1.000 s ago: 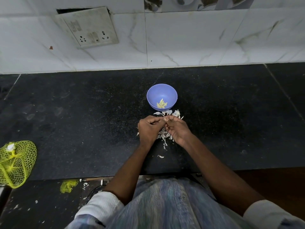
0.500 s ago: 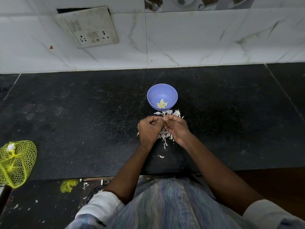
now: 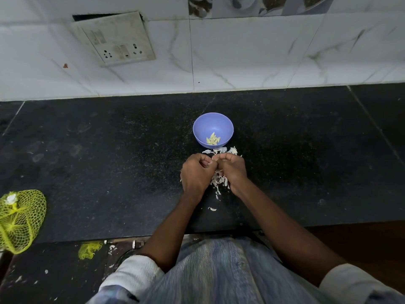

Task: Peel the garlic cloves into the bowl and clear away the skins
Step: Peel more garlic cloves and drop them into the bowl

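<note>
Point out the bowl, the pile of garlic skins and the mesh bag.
bowl [image 3: 202, 126]: head view, bare inner wall at upper left.
pile of garlic skins [image 3: 219, 179]: head view, heap between the wrists.
mesh bag [image 3: 20, 218]: head view, middle of the yellow netting.

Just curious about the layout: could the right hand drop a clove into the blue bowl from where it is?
Probably yes. The right hand sits just in front of the bowl, with only loose skins on the counter between them.

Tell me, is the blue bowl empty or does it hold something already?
Not empty. The blue bowl stands upright on the black counter, and a few pale peeled garlic cloves lie at its bottom.
</note>
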